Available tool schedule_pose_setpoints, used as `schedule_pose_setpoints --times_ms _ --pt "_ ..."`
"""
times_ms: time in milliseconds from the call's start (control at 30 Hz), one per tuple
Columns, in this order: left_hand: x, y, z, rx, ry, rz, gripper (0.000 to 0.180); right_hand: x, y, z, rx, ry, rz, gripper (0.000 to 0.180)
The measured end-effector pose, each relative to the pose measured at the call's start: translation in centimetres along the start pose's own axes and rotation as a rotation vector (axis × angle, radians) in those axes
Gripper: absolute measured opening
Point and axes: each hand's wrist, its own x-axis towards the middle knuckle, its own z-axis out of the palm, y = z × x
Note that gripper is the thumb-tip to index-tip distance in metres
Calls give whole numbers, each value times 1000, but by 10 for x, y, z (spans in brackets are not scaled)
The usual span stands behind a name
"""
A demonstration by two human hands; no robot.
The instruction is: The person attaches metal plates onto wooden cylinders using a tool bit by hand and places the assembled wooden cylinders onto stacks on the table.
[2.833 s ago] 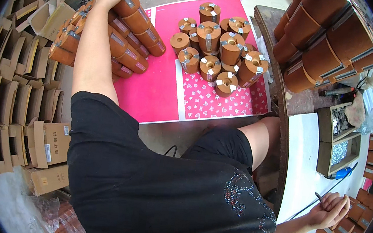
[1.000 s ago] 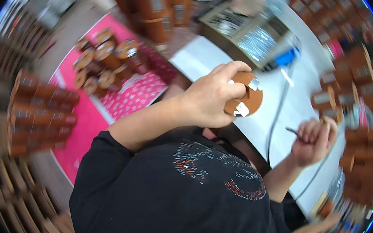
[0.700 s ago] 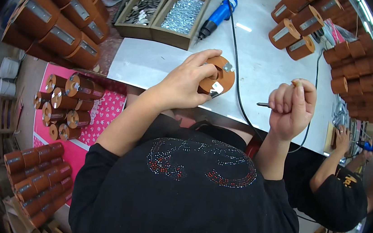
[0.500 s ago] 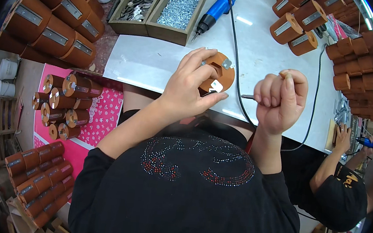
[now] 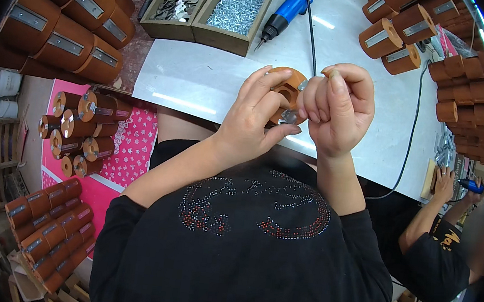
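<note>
My left hand [image 5: 250,116] grips a round orange-brown wooden piece [image 5: 293,77] over the table's near edge, with fingers over its top and thumb at the near side. The piece has a hole in its middle. A small metal plate [image 5: 288,117] lies on its near edge, and another [image 5: 302,85] shows at its right. Close against the right side of the piece is my right hand [image 5: 340,111], closed in a fist. The fist hides the thin metal-tipped tool that stuck out of it earlier.
A blue electric screwdriver [image 5: 289,12] lies on the white table [image 5: 188,74]. Beside it stand a wooden box of screws [image 5: 239,6] and a box of metal bits [image 5: 181,0]. Brown cylinders [image 5: 64,44] are stacked at left. A black cord crosses the table. At right, a co-worker's hand [image 5: 443,184] works.
My right hand has moved left to the wooden piece, and its tool tip is now hidden. The left hand has shifted slightly right, still holding the piece.
</note>
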Motion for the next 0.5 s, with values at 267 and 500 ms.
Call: schedule_pose_setpoints --times_ms 267,500 --pt "-1 -3 0 -24 1 -10 36 0 -1 1 29 -23 12 7" --pt "-1 -2 0 -58 1 -14 35 3 -1 3 -8 -46 36 7"
